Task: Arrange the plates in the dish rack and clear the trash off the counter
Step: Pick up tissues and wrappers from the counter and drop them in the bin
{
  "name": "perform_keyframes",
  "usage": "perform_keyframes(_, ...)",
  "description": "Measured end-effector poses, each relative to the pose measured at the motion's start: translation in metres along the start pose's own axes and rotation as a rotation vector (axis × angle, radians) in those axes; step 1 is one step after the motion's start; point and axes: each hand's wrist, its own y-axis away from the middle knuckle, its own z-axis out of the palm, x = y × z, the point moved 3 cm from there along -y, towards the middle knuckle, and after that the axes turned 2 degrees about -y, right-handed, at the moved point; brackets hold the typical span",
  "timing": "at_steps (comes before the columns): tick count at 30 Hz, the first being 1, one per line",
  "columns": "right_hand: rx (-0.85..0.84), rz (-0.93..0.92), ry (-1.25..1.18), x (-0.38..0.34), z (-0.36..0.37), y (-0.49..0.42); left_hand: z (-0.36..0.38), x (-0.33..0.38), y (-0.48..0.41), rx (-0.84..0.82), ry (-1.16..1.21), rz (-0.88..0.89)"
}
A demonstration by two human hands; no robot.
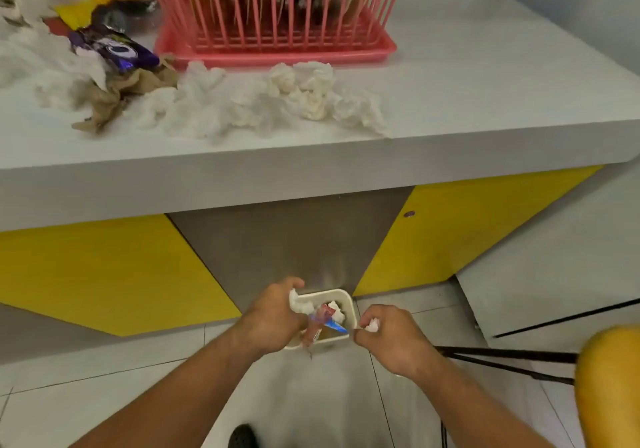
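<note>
A small white trash bin (341,295) stands on the floor below the counter, with tissues and a wrapper inside. My left hand (273,316) is over its left rim, closed on white tissue and a red-blue wrapper (323,323). My right hand (394,338) is at the bin's right rim, pinching a crumpled white tissue (372,326). On the counter (485,101) a pink dish rack (277,11) holds upright plates, blurred behind its bars. In front of it lie several crumpled white tissues (242,101), a brown paper napkin (114,97), and purple (117,50) and yellow wrappers (83,7).
Yellow and grey cabinet panels (104,274) front the counter. A yellow chair seat (609,385) with dark metal legs is at the lower right. A dark shoe (242,437) shows on the tiled floor near the bottom edge.
</note>
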Motion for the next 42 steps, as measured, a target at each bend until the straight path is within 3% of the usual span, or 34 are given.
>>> perform_keyframes(5,-0.042,-0.021,0.033,0.047,0.048,-0.060,0.040,-0.059,-0.062,0.039,0.017,-0.023)
perform_keyframes(10,0.045,-0.015,0.094,0.098,0.105,-0.127,0.082,-0.116,-0.135,0.164,-0.074,0.006)
perform_keyframes(15,0.101,-0.004,0.096,0.142,0.163,-0.197,0.126,-0.173,-0.204,0.267,-0.301,0.160)
perform_keyframes(20,0.128,-0.086,0.268,0.170,0.209,-0.251,0.165,-0.224,-0.267,0.332,-0.496,0.148)
perform_keyframes(24,0.157,-0.121,0.241,0.185,0.219,-0.269,0.195,-0.243,-0.300,0.230,-0.540,0.106)
perform_keyframes(27,0.157,-0.119,0.222,0.189,0.216,-0.278,0.217,-0.242,-0.307,-0.050,-0.667,0.183)
perform_keyframes(29,0.123,-0.132,0.222,0.187,0.214,-0.285,0.222,-0.238,-0.304,-0.101,-0.668,0.207)
perform_keyframes(35,-0.049,-0.244,0.092,0.162,0.241,-0.315,0.179,-0.230,-0.283,0.290,-0.434,0.256)
perform_keyframes(39,-0.191,-0.328,0.316,0.162,0.278,-0.331,0.156,-0.241,-0.269,0.360,-0.381,0.252)
perform_keyframes(42,-0.231,-0.330,0.249,0.170,0.283,-0.329,0.155,-0.246,-0.261,0.364,-0.378,0.290)
